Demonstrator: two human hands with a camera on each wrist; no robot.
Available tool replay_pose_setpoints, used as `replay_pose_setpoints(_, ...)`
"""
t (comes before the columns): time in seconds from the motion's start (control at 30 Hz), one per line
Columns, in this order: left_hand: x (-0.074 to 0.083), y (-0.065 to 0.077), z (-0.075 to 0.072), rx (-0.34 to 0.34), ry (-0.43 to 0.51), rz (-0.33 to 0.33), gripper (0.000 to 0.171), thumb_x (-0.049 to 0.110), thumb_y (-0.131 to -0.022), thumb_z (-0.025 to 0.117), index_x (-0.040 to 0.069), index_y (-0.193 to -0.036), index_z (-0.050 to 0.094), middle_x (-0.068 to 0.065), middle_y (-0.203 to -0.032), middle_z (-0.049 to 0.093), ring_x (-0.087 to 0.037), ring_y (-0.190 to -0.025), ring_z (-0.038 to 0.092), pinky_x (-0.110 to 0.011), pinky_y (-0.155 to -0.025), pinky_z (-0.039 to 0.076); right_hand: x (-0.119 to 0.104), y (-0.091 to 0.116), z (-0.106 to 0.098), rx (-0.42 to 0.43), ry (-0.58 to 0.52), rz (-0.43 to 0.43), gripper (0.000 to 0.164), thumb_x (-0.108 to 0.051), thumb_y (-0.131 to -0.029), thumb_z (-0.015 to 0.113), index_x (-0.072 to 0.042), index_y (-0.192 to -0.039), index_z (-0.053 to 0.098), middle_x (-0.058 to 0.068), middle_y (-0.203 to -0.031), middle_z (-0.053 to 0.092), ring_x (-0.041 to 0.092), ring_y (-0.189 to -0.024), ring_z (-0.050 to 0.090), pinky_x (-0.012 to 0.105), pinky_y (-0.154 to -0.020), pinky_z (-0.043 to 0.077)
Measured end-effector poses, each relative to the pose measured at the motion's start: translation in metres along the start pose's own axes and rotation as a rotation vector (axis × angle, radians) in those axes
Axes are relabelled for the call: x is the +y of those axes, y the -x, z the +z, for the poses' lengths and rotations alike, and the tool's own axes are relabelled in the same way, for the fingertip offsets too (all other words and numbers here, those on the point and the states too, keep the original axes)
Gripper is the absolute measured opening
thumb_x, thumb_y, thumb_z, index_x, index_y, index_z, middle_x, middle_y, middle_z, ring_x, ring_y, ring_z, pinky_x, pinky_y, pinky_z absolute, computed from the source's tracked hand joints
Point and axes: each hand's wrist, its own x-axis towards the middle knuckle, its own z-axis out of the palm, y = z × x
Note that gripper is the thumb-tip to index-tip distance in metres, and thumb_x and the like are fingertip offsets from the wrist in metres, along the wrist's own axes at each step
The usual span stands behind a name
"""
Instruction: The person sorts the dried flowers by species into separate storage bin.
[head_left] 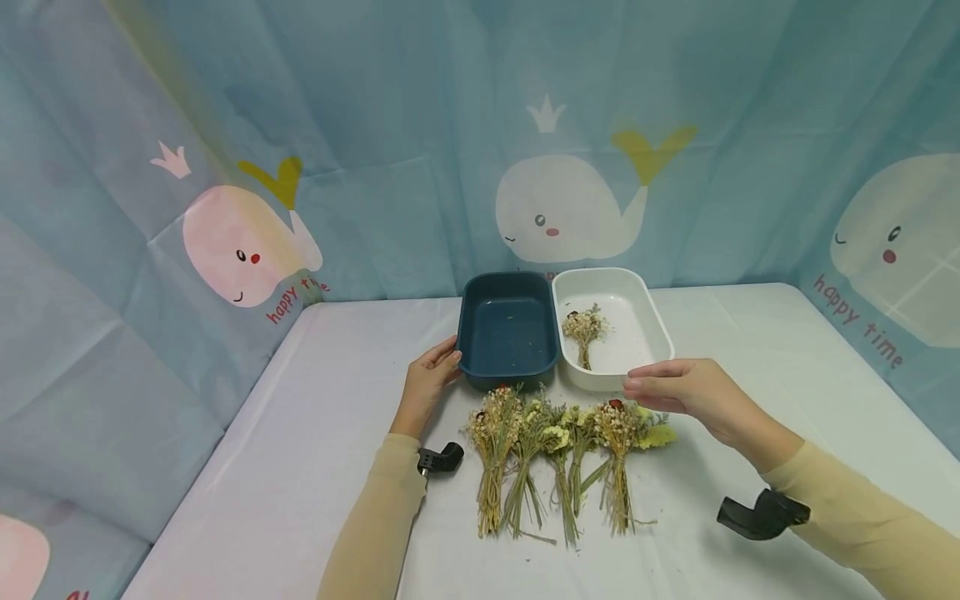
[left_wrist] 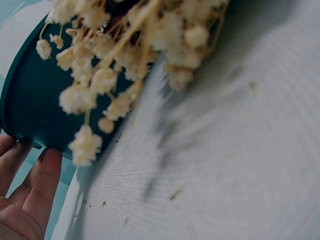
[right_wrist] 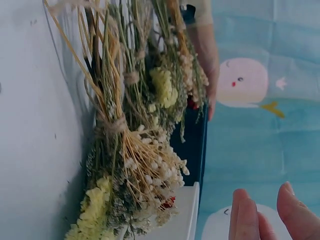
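Observation:
My left hand [head_left: 427,392] touches the left side of a dark blue tray [head_left: 510,337] in the head view. Its fingers [left_wrist: 44,180] lie fairly straight against the tray wall in the left wrist view. My right hand [head_left: 693,393], fingers extended and holding nothing, hovers by the front right corner of a white tray [head_left: 637,329]. One small dried flower bunch [head_left: 585,333] lies inside the white tray. Before both trays is a row of several tied dried bouquets, among them a cream bunch [head_left: 493,467] at the left and another cream bunch [head_left: 617,450] at the right.
The trays stand side by side at the back of a white-covered table [head_left: 337,467]. Behind them hangs a blue curtain [head_left: 390,225] with whale prints. Yellow flower heads [head_left: 656,436] stick out at the row's right end. Small plant bits lie scattered on the cloth.

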Motion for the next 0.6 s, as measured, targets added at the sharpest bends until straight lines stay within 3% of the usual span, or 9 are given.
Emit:
replay_pose_setpoints(0.2, 0.001, 0.0, 0.0, 0.003, -0.003, 0.0, 0.05, 0.022, -0.098, 0.065, 0.008, -0.144, 0.053, -0.015, -0.146, 0.055, -0.028, -0.132, 0.057, -0.041, -0.106, 0.054, 0.008, 0.007, -0.001, -0.016, -0.023, -0.01, 0.048, -0.025, -0.093, 0.072, 0.006, -0.128, 0.063, 0.001, -0.105, 0.078, 0.011, -0.101, 0.074, 0.027, -0.093, 0.06)
replay_pose_setpoints(0.37, 0.001, -0.001, 0.0, 0.005, -0.002, 0.005, 0.049, 0.021, -0.098, 0.065, 0.007, -0.143, 0.054, -0.016, -0.146, 0.055, -0.029, -0.132, 0.056, -0.042, -0.106, 0.053, 0.015, 0.012, -0.001, -0.015, -0.023, 0.005, 0.046, -0.026, -0.093, 0.072, 0.004, -0.128, 0.063, 0.002, -0.109, 0.077, 0.01, -0.101, 0.073, 0.021, -0.092, 0.059)
replay_pose_setpoints(0.6, 0.003, 0.0, 0.0, -0.006, 0.004, -0.018, 0.05, 0.022, -0.098, 0.065, 0.008, -0.145, 0.052, -0.014, -0.147, 0.054, -0.029, -0.134, 0.055, -0.04, -0.107, 0.053, 0.028, 0.019, -0.001, -0.035, -0.081, 0.01, 0.049, -0.02, -0.095, 0.07, 0.012, -0.13, 0.058, 0.002, -0.107, 0.077, 0.013, -0.098, 0.074, 0.029, -0.09, 0.061)
